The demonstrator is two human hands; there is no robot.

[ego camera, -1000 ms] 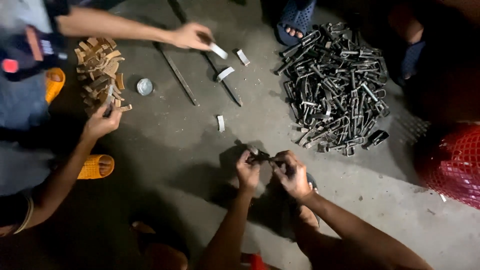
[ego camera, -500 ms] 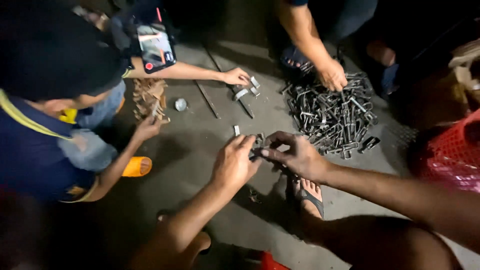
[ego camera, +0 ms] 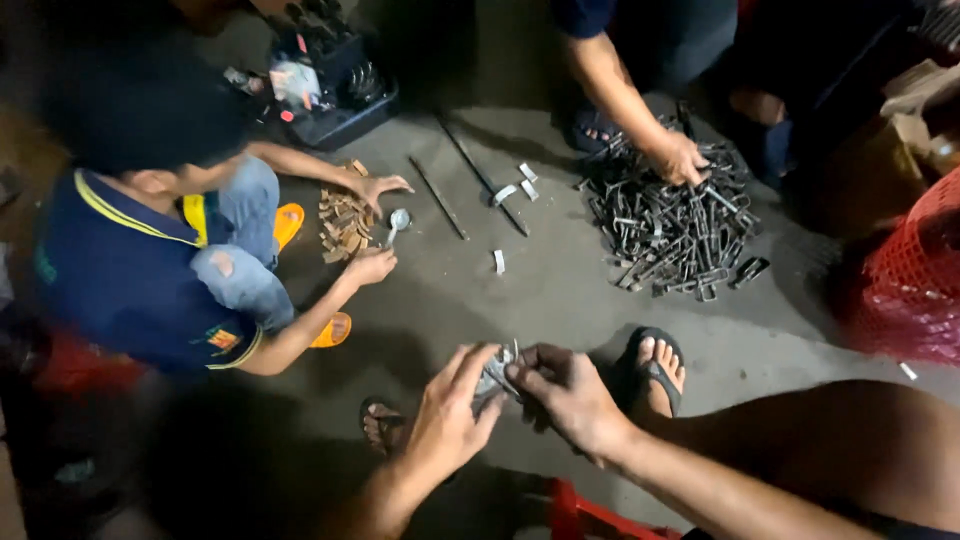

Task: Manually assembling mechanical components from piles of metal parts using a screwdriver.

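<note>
Head view | metal piece [ego camera: 496,374] | clamped between left hand [ego camera: 447,418], right hand [ego camera: 570,397] fingers

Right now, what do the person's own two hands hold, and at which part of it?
Both the left hand and the right hand pinch one small grey metal piece, fingertips at its opposite ends. Its exact shape cannot be told.

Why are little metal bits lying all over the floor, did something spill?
Probably not a spill. Most dark metal parts sit in one heap; only a few small pale pieces and two long rods lie apart. Both hands, left hand and right hand, hold one small part.
</note>
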